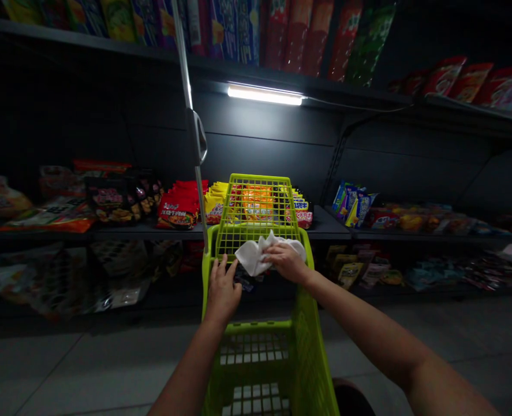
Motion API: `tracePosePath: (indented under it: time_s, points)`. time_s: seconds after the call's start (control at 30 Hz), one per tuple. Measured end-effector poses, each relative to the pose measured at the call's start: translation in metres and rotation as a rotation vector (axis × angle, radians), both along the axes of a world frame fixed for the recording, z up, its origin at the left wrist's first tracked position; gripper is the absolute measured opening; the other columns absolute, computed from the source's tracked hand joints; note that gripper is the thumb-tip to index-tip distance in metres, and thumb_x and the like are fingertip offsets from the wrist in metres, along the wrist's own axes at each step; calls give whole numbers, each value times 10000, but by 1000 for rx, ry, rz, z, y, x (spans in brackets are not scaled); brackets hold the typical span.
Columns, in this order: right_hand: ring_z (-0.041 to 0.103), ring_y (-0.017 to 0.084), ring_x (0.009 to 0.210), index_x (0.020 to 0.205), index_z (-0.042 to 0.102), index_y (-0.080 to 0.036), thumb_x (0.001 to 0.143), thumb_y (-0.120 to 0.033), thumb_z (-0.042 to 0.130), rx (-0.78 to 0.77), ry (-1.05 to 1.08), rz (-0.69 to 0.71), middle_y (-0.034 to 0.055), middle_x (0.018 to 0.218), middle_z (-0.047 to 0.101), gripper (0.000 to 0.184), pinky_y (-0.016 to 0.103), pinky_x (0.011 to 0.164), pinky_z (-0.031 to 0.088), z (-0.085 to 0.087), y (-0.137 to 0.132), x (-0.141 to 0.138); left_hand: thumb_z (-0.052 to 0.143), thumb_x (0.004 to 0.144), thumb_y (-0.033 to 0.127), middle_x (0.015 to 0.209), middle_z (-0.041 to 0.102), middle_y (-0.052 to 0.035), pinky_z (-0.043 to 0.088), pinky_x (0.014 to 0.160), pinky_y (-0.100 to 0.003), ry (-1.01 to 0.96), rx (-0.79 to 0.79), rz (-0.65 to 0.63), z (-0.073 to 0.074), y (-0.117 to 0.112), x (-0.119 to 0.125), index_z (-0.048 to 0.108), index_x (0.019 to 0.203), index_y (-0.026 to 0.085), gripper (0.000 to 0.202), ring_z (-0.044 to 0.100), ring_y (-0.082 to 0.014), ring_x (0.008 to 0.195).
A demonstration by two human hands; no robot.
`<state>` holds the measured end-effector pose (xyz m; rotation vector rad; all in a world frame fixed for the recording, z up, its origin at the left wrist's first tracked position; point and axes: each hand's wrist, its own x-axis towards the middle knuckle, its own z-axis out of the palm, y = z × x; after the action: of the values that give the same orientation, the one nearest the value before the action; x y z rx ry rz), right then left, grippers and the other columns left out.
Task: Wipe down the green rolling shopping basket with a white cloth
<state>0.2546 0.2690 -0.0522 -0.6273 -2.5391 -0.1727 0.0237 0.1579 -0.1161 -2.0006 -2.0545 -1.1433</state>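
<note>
Bare forearms [368, 329] reach over a lime-green plastic cart [314, 346], its far end set close to dark shelving [121, 236]. At the left, pale floor tiles [34, 364] run below dim shelves of snack bags [112, 199]; next come red packets [178, 209] and a metal pole [200, 199] rising beside the cart. The left hand [224, 289] has its fingers apart, tips by the lower edge of the raised grid panel [260, 230]. Beneath a lit tube [264, 95] on the wall, a white cloth [251, 257] lies against that same edge, bunched under the right hand [284, 261], whose fingers are clamped on it. Farther right, blue and green packets [351, 203] stand on the shelf, fading into shadow.
</note>
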Motion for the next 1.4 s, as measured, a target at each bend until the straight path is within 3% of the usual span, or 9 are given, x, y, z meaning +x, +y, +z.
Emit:
tracePosePath:
  time_s: [0.13,0.33,0.43,0.53,0.77,0.87,1.13,1.27,1.4]
  points:
    - [676,179,955,910,789,-231,856,-71,586,-35,-93,66,36,982,762,264,323,946,509,35,3,-9,543,816,64,1627,396,-125,274,1271,-506,-12,6,-9,-1,-1,1,580,1441,166,634,270,-351,1542]
    - [477,286,1349,1006,779,-265,964,-224,558,86,286,-365,47,1403,629,229,542,1159,346,116,78,-81,558,815,67,1624,406,-104,292,1261,-511,-37,13,-17,-2,0,5,584,1433,186,630,270,-339,1544]
    - [351,348,1450,1211,708,-266,954,-366,610,61,335,-472,76,1529,515,292,686,1183,216,99,87,-115,564,813,74,1624,407,-92,289,1264,-504,-40,12,-19,-2,2,4,575,1442,200,642,271,-331,1544]
    - [375,305,1444,1223,693,-265,962,-336,611,98,273,-341,61,1497,548,283,607,1222,211,60,68,-125,570,821,95,1623,403,-90,289,1263,-501,-41,6,-11,-1,3,0,556,1460,205,648,269,-334,1542]
    - [596,221,1143,903,764,-245,948,-194,633,55,63,-32,49,1026,748,148,390,1075,429,-2,-1,-80,559,831,90,1603,412,-122,289,1264,-506,-26,-15,0,-1,3,0,558,1458,176,632,269,-359,1536]
    - [617,223,988,842,766,-236,899,-159,666,4,1,-12,39,900,732,138,372,961,475,9,-12,-72,572,834,95,1556,464,-150,294,1263,-517,-27,-11,-8,-2,3,3,590,1422,154,591,296,-364,1523]
    - [565,215,1221,1113,763,-237,954,-131,541,53,283,-190,53,1255,693,293,392,1127,400,118,66,-124,582,800,43,1614,403,-120,347,1231,-536,-31,31,-49,-2,3,9,563,1445,185,661,281,-364,1531]
    - [446,288,1399,1302,670,-241,929,-307,660,40,208,-289,75,1462,582,379,491,1188,321,102,85,-148,588,785,31,1600,426,-114,342,1234,-543,-16,43,-31,-4,5,6,575,1433,200,670,298,-362,1525]
    - [589,230,1226,1119,744,-237,970,-196,582,19,174,-188,49,1275,707,224,379,1084,411,55,62,-152,601,797,65,1608,408,-125,345,1237,-528,-12,52,-27,-5,8,2,582,1427,189,642,298,-370,1524]
